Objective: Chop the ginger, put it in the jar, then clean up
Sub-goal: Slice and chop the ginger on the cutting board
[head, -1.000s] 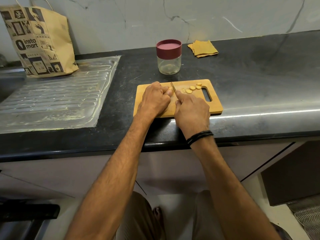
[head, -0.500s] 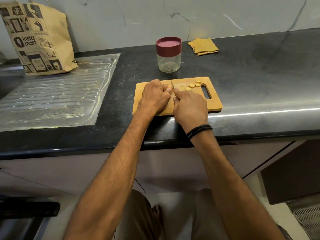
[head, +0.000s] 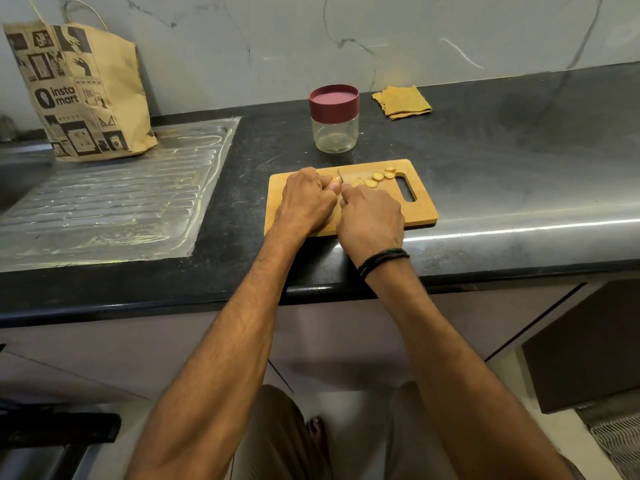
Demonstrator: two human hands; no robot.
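Left hand (head: 304, 202) tight around the ginger (head: 334, 184) — right hand (head: 370, 220) around the knife (head: 340, 176) (slices (head: 377, 176) just beside)

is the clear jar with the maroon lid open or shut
Shut: the maroon lid sits squarely on the clear glass jar, which stands upright behind the wooden chopping board and looks empty.

Under left hand (head: 304, 202), ginger (head: 334, 184) mostly hidden, knife (head: 339, 176) handle buried in right hand (head: 370, 220)
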